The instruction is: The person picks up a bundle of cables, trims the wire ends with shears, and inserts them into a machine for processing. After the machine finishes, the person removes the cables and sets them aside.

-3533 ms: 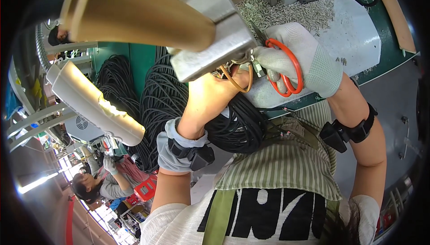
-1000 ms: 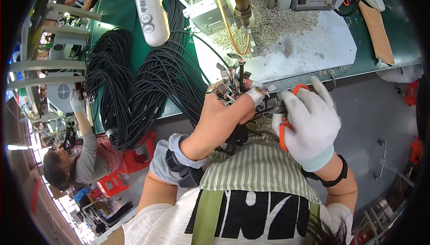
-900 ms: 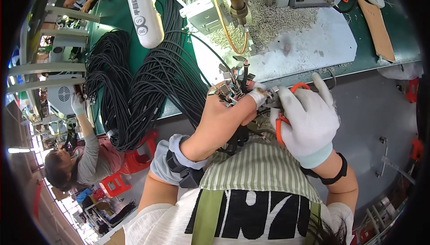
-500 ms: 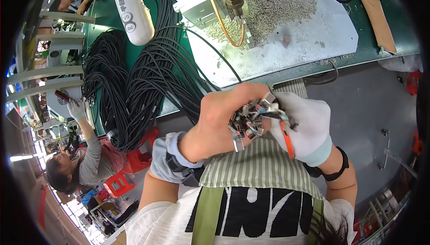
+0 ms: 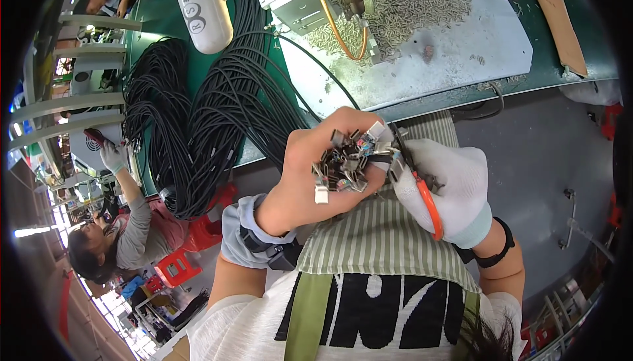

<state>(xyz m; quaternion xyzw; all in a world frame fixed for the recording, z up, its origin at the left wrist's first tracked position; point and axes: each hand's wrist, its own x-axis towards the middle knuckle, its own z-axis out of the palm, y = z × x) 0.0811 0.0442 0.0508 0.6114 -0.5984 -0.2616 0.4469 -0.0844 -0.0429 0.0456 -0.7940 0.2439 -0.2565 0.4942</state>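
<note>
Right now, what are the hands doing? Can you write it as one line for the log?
left hand: bare, grips bunch of cable connectors | right hand: white glove, holds orange-handled cutters at bunch | behind: black cable coils, green bench

Connector bundle (image 5: 344,163): a cluster of small metal cable plugs, silver with dark and some coloured parts, ends pointing many ways. Bunched tight in a fist just above the lap, centre of view, nearer than the bench edge. One pale plug hangs from its lower left side. Black leads run from it up and left toward the coils on the bench.

Cutters (image 5: 422,193): small hand tool with orange handle loop and dark blades. Lies slanted, tip up and left, touching the right side of the bundle; handle runs down and right.
</note>
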